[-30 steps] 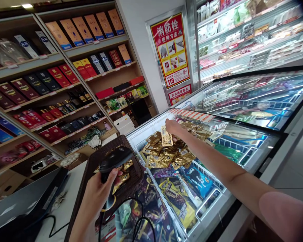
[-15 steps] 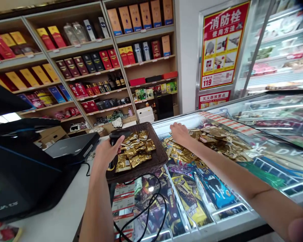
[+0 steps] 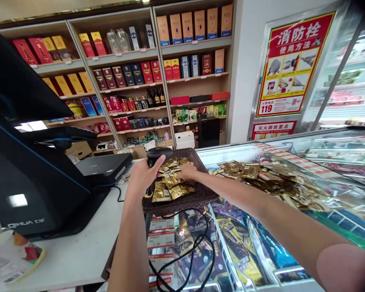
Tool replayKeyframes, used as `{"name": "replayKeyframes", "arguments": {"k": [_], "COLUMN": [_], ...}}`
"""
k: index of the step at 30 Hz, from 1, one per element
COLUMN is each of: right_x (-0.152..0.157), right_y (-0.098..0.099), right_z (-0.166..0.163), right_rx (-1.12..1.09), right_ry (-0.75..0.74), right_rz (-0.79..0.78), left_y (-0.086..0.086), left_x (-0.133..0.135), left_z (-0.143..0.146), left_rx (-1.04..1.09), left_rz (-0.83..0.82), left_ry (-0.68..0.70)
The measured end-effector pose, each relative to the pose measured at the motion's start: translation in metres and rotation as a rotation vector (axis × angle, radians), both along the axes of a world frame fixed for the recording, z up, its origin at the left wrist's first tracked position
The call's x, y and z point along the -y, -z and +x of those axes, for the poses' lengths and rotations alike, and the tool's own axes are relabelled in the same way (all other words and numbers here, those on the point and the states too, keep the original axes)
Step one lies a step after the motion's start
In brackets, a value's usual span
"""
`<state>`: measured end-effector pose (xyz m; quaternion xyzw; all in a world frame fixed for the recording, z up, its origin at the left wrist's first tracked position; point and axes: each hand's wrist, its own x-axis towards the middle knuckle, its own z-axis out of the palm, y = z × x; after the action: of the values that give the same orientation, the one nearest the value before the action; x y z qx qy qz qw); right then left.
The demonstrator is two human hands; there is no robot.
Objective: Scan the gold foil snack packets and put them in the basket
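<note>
My left hand [image 3: 144, 174] is closed round the grip of a black handheld barcode scanner [image 3: 159, 152], whose head sits over the left rim of a dark brown woven basket [image 3: 205, 194]. Inside the basket lie several shiny gold foil packets [image 3: 162, 192]. Reaching in from the right, my right hand [image 3: 187, 170] is down among these packets, its fingers curled; what the fingertips grip is hidden. A bigger, loose heap of gold packets [image 3: 251, 171] spreads over the glass top to the right of the basket.
The basket rests on a glass-topped freezer [image 3: 228, 153] with wrapped goods inside. A black cable [image 3: 197, 243] loops in front of it. To the left, a white counter [image 3: 88, 253] carries a black checkout terminal [image 3: 39, 186] and a paper tub [image 3: 13, 257]. Shelves of boxes [image 3: 187, 28] stand behind.
My right hand has moved left from the loose heap into the basket. My left hand still holds the scanner at the basket's left side. The camera view has turned left.
</note>
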<state>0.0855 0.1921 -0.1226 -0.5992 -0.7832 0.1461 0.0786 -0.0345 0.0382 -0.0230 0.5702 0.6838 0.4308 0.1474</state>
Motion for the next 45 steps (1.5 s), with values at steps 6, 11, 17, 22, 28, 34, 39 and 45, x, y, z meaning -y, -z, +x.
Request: {"name": "replayKeyframes", "arguments": {"k": [6,11,17,22,28,34,39,45], "right_x": [0.012,0.034,0.049,0.050,0.055,0.051,0.049,0.051], "right_y": [-0.015,-0.017,-0.021,-0.030,-0.040,-0.040,-0.040,-0.042], "right_z": [0.056,0.145,0.217,0.231,0.238,0.246,0.247,0.247], "right_rx": [-0.470,-1.027,-1.424,-1.365,-1.061,-0.920,-0.854,-0.811], "right_ry": [0.042,0.025,0.248,0.124,0.166,0.168,0.175,0.192], "right_rz": [-0.204,-0.127,-0.179,-0.322,-0.162,-0.108,-0.068,-0.069], "left_y": [0.000,0.006,0.015,0.020,0.024,0.026,0.023,0.026], "left_x": [0.000,-0.009,-0.013,-0.008,-0.007,-0.006,-0.005,-0.005], "left_z": [0.008,0.032,0.072,0.094,0.106,0.107,0.108,0.108], "left_rx": [0.091,0.260,0.539,0.430,0.354,0.353,0.284,0.301], "left_rz": [0.006,0.042,-0.106,-0.246,-0.228,-0.194,-0.177,-0.161], "left_ry": [0.081,0.177,0.364,0.376,0.373,0.358,0.358,0.357]}}
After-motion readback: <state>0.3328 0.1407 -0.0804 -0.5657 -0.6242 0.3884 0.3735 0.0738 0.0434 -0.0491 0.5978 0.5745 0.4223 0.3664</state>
